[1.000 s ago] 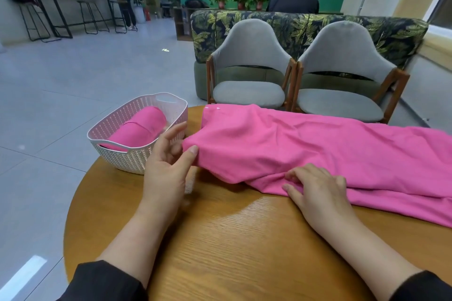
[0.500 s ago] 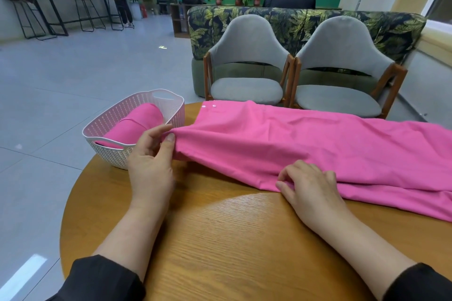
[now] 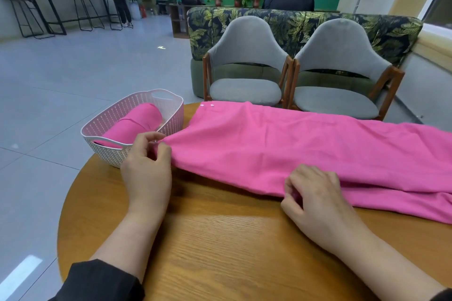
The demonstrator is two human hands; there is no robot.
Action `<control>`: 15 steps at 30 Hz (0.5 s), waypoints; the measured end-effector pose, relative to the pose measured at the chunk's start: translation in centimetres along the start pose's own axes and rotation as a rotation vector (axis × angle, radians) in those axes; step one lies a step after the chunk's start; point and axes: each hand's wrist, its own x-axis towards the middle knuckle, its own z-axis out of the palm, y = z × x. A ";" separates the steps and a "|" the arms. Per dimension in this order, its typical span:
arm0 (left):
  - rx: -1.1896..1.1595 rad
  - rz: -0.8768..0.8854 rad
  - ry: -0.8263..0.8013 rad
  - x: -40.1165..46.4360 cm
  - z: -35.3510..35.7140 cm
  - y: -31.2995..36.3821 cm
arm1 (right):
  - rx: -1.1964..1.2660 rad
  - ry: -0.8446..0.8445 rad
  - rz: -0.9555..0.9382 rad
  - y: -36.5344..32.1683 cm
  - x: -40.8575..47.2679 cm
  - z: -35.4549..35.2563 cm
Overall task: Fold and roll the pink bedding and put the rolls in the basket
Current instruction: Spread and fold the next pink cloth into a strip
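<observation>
A long strip of pink bedding (image 3: 281,149) lies folded across the round wooden table (image 3: 220,239) and runs off to the right. My left hand (image 3: 146,168) pinches its left end between thumb and fingers, close to the basket. My right hand (image 3: 315,193) grips the near edge of the cloth with curled fingers. A pale pink plastic basket (image 3: 171,115) stands at the table's left edge, and one pink roll (image 3: 134,124) lies inside it.
Two grey chairs (image 3: 247,73) stand just behind the table in front of a leaf-patterned sofa (image 3: 305,24). One person sits behind the sofa and another stands at a high table at the far left. Grey floor lies to the left.
My left hand has moved left with the end of the cloth and now pinches it beside the basket, drawing the strip flatter. My right hand's fingers have curled on the near edge.
</observation>
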 end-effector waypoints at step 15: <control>0.527 0.097 -0.202 -0.2 -1.3 -1.3 | 0.026 0.076 -0.088 0.4 -1.0 0.9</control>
